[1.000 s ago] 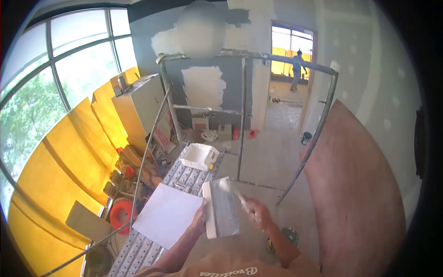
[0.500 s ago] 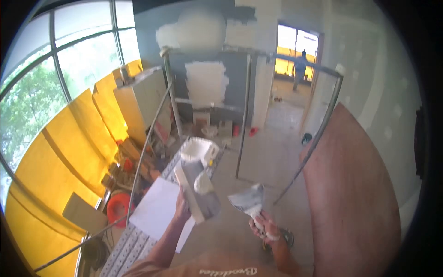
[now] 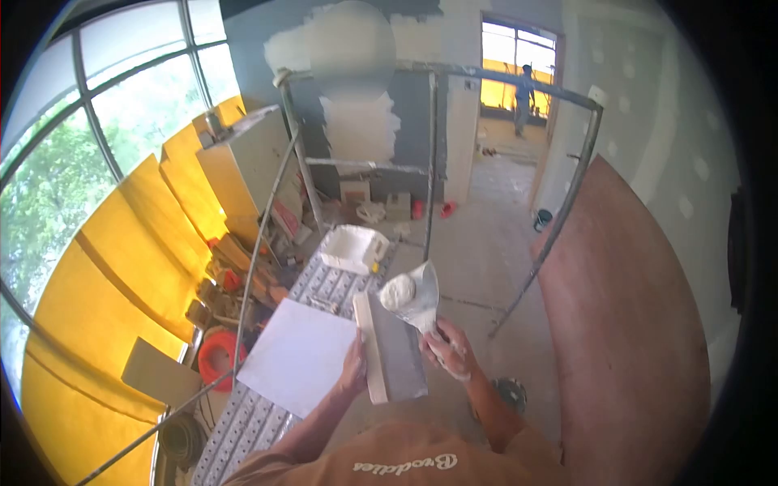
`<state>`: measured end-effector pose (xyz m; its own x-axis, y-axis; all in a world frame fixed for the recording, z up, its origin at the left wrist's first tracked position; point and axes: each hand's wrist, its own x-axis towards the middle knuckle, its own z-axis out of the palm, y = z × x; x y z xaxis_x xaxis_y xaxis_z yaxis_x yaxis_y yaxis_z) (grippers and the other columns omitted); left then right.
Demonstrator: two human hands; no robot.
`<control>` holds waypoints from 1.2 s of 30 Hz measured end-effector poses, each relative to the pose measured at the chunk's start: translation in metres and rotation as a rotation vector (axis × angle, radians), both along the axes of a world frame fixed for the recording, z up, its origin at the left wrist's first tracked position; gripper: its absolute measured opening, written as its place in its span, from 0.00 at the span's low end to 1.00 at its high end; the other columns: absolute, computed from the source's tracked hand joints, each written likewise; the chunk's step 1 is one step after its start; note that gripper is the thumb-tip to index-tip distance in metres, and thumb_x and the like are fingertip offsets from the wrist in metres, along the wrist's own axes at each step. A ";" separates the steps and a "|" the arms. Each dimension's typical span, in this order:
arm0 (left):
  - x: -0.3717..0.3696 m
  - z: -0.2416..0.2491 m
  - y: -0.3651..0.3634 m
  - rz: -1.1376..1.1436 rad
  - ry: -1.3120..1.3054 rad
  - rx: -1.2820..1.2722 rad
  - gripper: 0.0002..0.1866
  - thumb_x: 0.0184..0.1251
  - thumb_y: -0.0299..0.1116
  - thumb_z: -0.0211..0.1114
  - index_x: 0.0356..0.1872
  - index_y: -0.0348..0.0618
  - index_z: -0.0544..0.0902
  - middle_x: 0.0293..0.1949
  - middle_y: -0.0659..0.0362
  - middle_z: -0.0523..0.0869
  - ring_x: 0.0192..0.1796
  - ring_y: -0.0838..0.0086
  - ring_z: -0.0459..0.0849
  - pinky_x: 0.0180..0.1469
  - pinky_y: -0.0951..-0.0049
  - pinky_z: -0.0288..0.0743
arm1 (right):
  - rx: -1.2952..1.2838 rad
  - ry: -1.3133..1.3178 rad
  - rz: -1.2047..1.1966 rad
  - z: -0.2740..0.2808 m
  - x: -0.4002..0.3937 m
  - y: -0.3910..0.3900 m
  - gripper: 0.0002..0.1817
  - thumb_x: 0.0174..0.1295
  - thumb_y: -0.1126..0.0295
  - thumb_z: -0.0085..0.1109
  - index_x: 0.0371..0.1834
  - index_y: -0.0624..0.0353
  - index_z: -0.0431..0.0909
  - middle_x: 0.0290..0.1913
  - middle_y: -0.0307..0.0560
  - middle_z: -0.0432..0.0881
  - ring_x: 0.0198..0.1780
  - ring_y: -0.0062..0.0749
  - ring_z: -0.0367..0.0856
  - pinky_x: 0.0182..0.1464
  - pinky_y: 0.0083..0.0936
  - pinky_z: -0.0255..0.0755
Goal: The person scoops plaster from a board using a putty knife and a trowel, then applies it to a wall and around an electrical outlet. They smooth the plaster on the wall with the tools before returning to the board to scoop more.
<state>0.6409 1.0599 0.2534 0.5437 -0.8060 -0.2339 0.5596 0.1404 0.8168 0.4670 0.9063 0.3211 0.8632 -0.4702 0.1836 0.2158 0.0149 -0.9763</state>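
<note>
My left hand (image 3: 354, 368) is closed on a wide plastering blade (image 3: 405, 364) with a pale wooden back, held tilted in front of my chest. Closed around the handle of a putty knife, my right hand (image 3: 452, 352) is just to the right of it. The putty knife (image 3: 426, 298) has a flared blade smeared with white compound and overlaps the top of the wide blade. A thick lump of white compound (image 3: 397, 292) sits on the putty knife. Below and left of the blades, a white board (image 3: 296, 356) lies on the perforated metal plank (image 3: 217, 444).
A white tub (image 3: 350, 249) stands on the plank's far end. Metal scaffold rails (image 3: 519, 77) surround me. A large brown curved panel (image 3: 624, 340) rises at right. Debris and an orange ring (image 3: 217, 356) lie at left. A person (image 3: 523, 99) is beyond the doorway.
My right hand has brought the putty knife up and left to the wide blade. The compound lump that lay on the wide blade is now on the putty knife.
</note>
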 end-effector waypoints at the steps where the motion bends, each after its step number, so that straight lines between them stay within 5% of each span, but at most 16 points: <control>1: 0.002 -0.001 -0.002 -0.017 0.091 -0.093 0.35 0.76 0.62 0.48 0.71 0.46 0.67 0.57 0.56 0.82 0.52 0.68 0.84 0.53 0.62 0.81 | -0.019 -0.022 0.007 -0.001 0.002 -0.004 0.15 0.70 0.70 0.53 0.59 0.60 0.74 0.33 0.45 0.80 0.24 0.24 0.74 0.21 0.23 0.68; 3: 0.010 0.003 0.002 -0.115 0.165 -0.116 0.35 0.76 0.61 0.49 0.71 0.45 0.68 0.57 0.55 0.82 0.55 0.67 0.83 0.56 0.59 0.80 | -0.969 -0.085 -0.287 -0.011 -0.003 -0.005 0.28 0.64 0.74 0.57 0.70 0.50 0.71 0.33 0.48 0.80 0.26 0.33 0.78 0.26 0.30 0.74; 4: 0.011 0.006 0.003 -0.117 0.160 -0.125 0.35 0.76 0.61 0.49 0.71 0.45 0.68 0.57 0.55 0.82 0.55 0.67 0.83 0.56 0.59 0.80 | -1.106 0.097 -0.269 -0.008 -0.015 0.001 0.38 0.56 0.77 0.59 0.74 0.38 0.68 0.35 0.49 0.78 0.31 0.42 0.81 0.33 0.36 0.78; 7: 0.018 0.009 0.007 -0.124 0.265 -0.148 0.34 0.76 0.61 0.49 0.70 0.44 0.69 0.55 0.54 0.83 0.53 0.66 0.84 0.56 0.58 0.80 | -1.368 0.223 -0.303 0.003 -0.031 0.018 0.36 0.52 0.82 0.58 0.69 0.46 0.75 0.33 0.48 0.78 0.31 0.44 0.80 0.34 0.35 0.78; 14: 0.050 0.002 0.022 -0.072 0.194 -0.191 0.36 0.78 0.60 0.44 0.71 0.39 0.66 0.62 0.50 0.78 0.61 0.63 0.80 0.64 0.59 0.76 | -1.135 0.353 -0.335 -0.064 -0.068 -0.006 0.38 0.56 0.77 0.58 0.74 0.40 0.68 0.37 0.50 0.79 0.34 0.40 0.83 0.37 0.36 0.80; 17: 0.058 0.010 0.028 0.005 -0.094 -0.295 0.35 0.79 0.59 0.43 0.73 0.42 0.61 0.63 0.50 0.75 0.63 0.62 0.78 0.65 0.59 0.75 | -0.794 0.112 -0.440 -0.061 -0.077 -0.005 0.29 0.64 0.75 0.56 0.71 0.50 0.70 0.35 0.49 0.80 0.31 0.30 0.81 0.30 0.29 0.77; 19: 0.055 0.019 0.019 0.059 -0.083 -0.268 0.34 0.80 0.58 0.42 0.73 0.42 0.61 0.63 0.51 0.75 0.63 0.63 0.77 0.65 0.60 0.75 | 0.382 0.172 -0.105 -0.035 -0.090 0.010 0.18 0.71 0.69 0.54 0.62 0.58 0.71 0.33 0.47 0.80 0.28 0.23 0.78 0.24 0.20 0.70; 21: 0.052 0.012 0.011 0.108 -0.075 -0.241 0.33 0.81 0.57 0.41 0.73 0.42 0.60 0.63 0.51 0.74 0.63 0.64 0.77 0.64 0.61 0.75 | 0.579 0.158 0.013 -0.037 -0.085 0.021 0.16 0.72 0.66 0.54 0.59 0.59 0.70 0.35 0.46 0.79 0.25 0.21 0.75 0.22 0.17 0.68; 23: 0.047 -0.001 0.001 0.177 -0.414 -0.227 0.36 0.78 0.60 0.45 0.75 0.44 0.59 0.63 0.53 0.74 0.62 0.66 0.76 0.61 0.61 0.76 | 0.775 0.136 0.132 -0.043 -0.075 0.034 0.16 0.73 0.63 0.53 0.57 0.61 0.68 0.36 0.46 0.78 0.23 0.19 0.72 0.20 0.14 0.65; 25: 0.033 -0.006 0.002 0.176 -0.686 -0.107 0.29 0.84 0.51 0.37 0.70 0.36 0.64 0.61 0.51 0.74 0.62 0.70 0.73 0.64 0.69 0.68 | 0.881 0.158 0.174 -0.057 -0.053 0.039 0.15 0.73 0.62 0.54 0.54 0.60 0.68 0.36 0.47 0.77 0.22 0.19 0.71 0.19 0.14 0.64; 31: 0.013 -0.021 0.011 0.037 -0.621 0.068 0.30 0.84 0.50 0.36 0.71 0.35 0.64 0.61 0.50 0.75 0.62 0.66 0.73 0.65 0.67 0.67 | 0.898 -0.003 0.199 -0.047 -0.010 0.011 0.16 0.72 0.64 0.54 0.57 0.59 0.69 0.34 0.43 0.77 0.22 0.17 0.71 0.17 0.13 0.63; 33: 0.020 -0.042 0.015 0.047 -1.024 0.041 0.32 0.83 0.54 0.38 0.71 0.37 0.64 0.62 0.51 0.75 0.62 0.65 0.76 0.64 0.65 0.71 | 0.584 -0.029 0.147 -0.027 -0.008 0.003 0.17 0.72 0.66 0.54 0.61 0.59 0.70 0.34 0.37 0.77 0.24 0.19 0.73 0.20 0.17 0.68; 34: 0.014 -0.023 0.015 0.039 -1.015 0.050 0.32 0.83 0.54 0.38 0.71 0.37 0.64 0.62 0.51 0.75 0.62 0.65 0.76 0.64 0.65 0.71 | 0.595 -0.021 0.141 -0.022 -0.008 0.002 0.17 0.72 0.66 0.54 0.61 0.59 0.70 0.34 0.37 0.77 0.24 0.19 0.73 0.20 0.17 0.68; 36: 0.010 0.016 0.006 -0.143 0.084 -0.099 0.34 0.80 0.59 0.41 0.71 0.39 0.65 0.62 0.52 0.76 0.61 0.64 0.78 0.63 0.61 0.75 | -0.290 0.093 -0.145 -0.018 -0.011 0.002 0.26 0.66 0.71 0.59 0.68 0.53 0.69 0.33 0.38 0.77 0.27 0.27 0.78 0.26 0.25 0.76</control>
